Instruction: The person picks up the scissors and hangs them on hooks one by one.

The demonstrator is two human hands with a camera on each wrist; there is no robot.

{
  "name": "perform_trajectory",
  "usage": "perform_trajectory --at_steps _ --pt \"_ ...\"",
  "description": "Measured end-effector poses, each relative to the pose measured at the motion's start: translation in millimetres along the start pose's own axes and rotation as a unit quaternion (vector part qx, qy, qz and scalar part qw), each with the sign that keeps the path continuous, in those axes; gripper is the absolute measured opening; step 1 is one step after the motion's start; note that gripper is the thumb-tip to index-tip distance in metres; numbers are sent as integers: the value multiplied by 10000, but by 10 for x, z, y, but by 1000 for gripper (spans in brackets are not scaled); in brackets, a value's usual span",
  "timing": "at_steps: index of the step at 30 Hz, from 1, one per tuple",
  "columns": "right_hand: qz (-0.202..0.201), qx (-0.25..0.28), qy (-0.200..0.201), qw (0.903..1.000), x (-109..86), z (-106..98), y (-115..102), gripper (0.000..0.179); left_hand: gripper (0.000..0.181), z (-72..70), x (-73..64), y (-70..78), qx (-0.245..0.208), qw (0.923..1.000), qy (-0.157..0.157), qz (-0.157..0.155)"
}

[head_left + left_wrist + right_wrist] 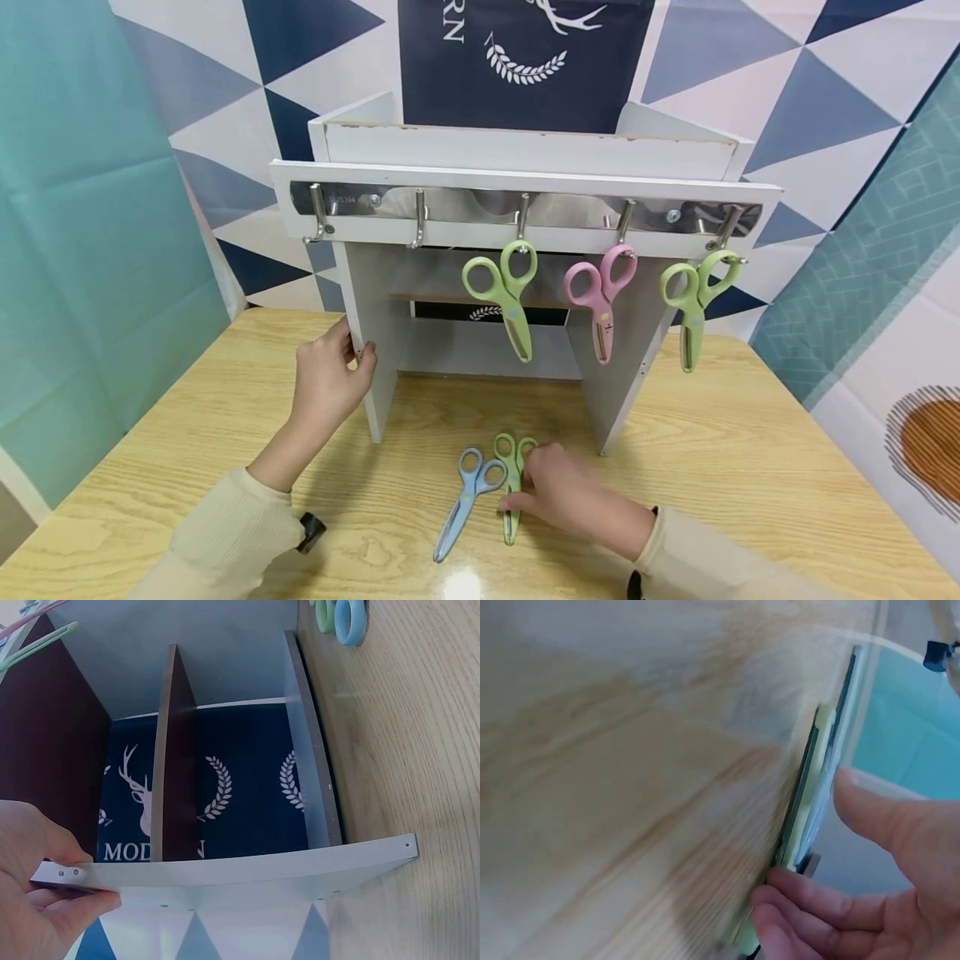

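My left hand (330, 371) grips the front edge of the left side panel (225, 874) of a white shelf unit, thumb on one face and fingers on the other. On the table before the unit lie green scissors (512, 475) and, touching or just beside them, blue scissors (465, 504). My right hand (558, 492) is at the green scissors. Its fingertips (780, 896) touch near their handles, while the thumb stands apart over the blades. Green scissors (516, 304), pink scissors (602, 300) and more green scissors (697, 300) hang from the hook rail.
A metal hook rail (472, 204) runs across the unit's front board; its two left hooks (418, 221) hold nothing. The unit's right side panel (622, 375) stands on the wooden table (225, 400). Patterned cloth (315, 50) hangs behind.
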State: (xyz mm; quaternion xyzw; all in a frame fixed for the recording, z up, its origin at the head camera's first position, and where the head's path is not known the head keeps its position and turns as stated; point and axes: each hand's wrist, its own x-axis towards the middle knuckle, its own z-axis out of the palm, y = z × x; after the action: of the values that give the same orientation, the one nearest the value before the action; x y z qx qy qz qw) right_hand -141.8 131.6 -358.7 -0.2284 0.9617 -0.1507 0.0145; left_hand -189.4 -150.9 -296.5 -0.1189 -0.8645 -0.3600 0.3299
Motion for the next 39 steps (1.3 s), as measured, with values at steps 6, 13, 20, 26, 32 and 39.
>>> perform_trajectory --at_steps 6,13,20,26,32,39 --pt "287 -670 91 9973 17 26 -68 45 24 11 -1 -14 40 10000 12 18" --pt "171 -464 100 9987 -6 -44 55 48 23 11 1 -11 8 10000 18 9" --pt "-189 -61 217 9996 -38 -106 257 34 22 -2 6 -9 -12 10000 17 23" --pt "-7 92 234 9997 -21 -125 380 28 20 0 11 -15 38 10000 32 56" --pt "-66 88 195 9997 -7 -137 435 26 21 0 9 -14 26 10000 18 54" --pt "143 299 65 9994 9 -134 401 21 22 1 7 -9 25 10000 21 57"
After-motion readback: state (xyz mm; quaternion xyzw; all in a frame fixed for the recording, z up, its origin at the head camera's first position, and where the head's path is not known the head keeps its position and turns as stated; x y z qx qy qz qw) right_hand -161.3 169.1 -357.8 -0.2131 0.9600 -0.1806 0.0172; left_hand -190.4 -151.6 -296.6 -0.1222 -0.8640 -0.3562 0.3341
